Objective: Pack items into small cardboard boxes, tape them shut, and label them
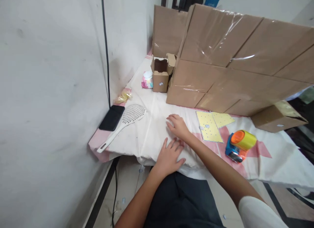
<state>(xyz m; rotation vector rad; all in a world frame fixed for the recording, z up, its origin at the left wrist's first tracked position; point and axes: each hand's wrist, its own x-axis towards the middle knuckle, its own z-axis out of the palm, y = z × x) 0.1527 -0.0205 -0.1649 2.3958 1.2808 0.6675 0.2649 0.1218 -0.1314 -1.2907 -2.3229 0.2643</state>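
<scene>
My left hand (168, 157) rests flat on the white cloth (152, 133) at the table's near edge, fingers spread, holding nothing. My right hand (178, 126) lies palm down on the cloth just beyond it, fingers apart and empty. A white slotted spoon (126, 122) lies to the left of both hands. A yellow perforated sheet (213, 125) lies to the right of my right hand. Beyond that sheet sits a blue and orange tape dispenser (239, 145) with a yellow roll.
Large cardboard boxes (233, 64) stand behind the hands. A small open carton (160, 73) and a pink packet (147, 80) sit at the back. A black phone (112, 117) and a yellow wrapper (124, 96) lie by the wall. A small box (278, 117) sits right.
</scene>
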